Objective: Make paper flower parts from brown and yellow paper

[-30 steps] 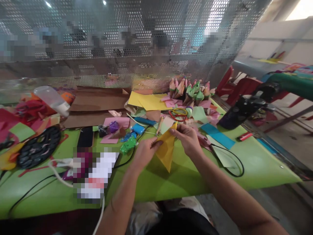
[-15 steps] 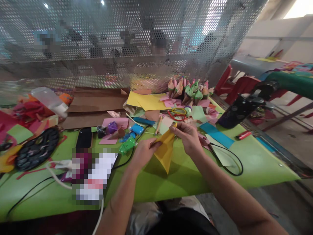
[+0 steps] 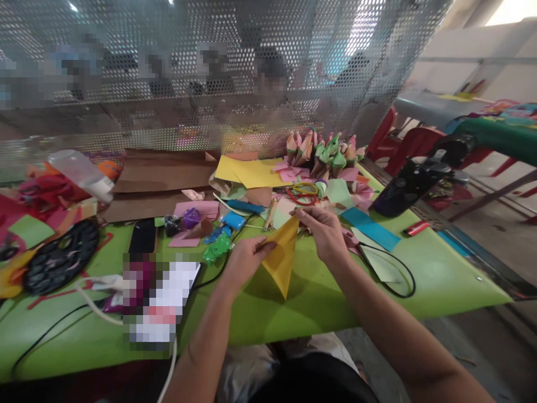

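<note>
Here the left hand and right hand pinch a half-rolled yellow paper above the green table; its seam looks unclosed; finished paper cones stand behind.

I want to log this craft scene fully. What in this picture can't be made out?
Head view only:
- Box by the phone: pixelated, so its print is unreadable.
- Figures behind the mesh screen: blurred and pixelated.
- Yellow paper: its left edge is covered by the left hand, its top corner by the right hand.
- Paper cones: too small to count.
- White cable: cut off by the bottom edge.
</note>
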Tool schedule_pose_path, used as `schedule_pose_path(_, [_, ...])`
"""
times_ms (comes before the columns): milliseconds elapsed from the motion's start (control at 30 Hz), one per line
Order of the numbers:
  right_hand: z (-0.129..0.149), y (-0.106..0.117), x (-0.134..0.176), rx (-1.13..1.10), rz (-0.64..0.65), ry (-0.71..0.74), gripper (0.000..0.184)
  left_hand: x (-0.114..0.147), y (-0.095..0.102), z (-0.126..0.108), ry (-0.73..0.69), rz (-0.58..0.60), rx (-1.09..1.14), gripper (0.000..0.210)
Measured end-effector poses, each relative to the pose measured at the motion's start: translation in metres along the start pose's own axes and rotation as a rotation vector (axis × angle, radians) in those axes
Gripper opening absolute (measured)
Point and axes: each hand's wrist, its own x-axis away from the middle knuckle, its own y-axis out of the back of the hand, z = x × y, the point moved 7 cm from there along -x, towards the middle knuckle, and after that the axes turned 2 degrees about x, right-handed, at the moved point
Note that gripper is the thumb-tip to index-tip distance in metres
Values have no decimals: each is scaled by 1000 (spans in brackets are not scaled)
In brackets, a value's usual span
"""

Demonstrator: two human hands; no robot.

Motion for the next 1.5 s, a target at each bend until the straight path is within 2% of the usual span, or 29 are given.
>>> schedule_pose_path(267, [4,0,1,-8,-9,27,36,-1,-2,7,14,7,-11,29])
schedule_pose_path(400, [5,2,1,20,-22,35,41,-2,-3,11,19,24,-15,34])
schedule_pose_path(500, [3,-4,3,28,24,33,46,-3,2,11,25,-36,30,36])
schedule_pose_path(633, [-15,-27,11,83,239,-84,47,-4,15,11,29,-190,126,36])
schedule_pose_path(700, [-23,-32,14,132,281,-129,50,-4,18,12,31,-226,171,35])
schedule_pose_path(933, [-26,-31,14,122,295,-180,47,-5,16,18,87,-211,315,37])
schedule_pose_path(1033, [-26,-31,14,172,296,-192,48,-3,21,17,103,-260,298,40])
schedule_pose_path(1200, [-29,-32,13,144,300,-216,48,-4,24,17,104,-273,284,41])
schedule_pose_path(1333, [-31,-33,13,162,346,-252,49,-2,31,16,81,-360,243,43])
schedule_pose_path(1500, [-29,-32,12,137,314,-272,46,-1,35,14,65,-409,154,45])
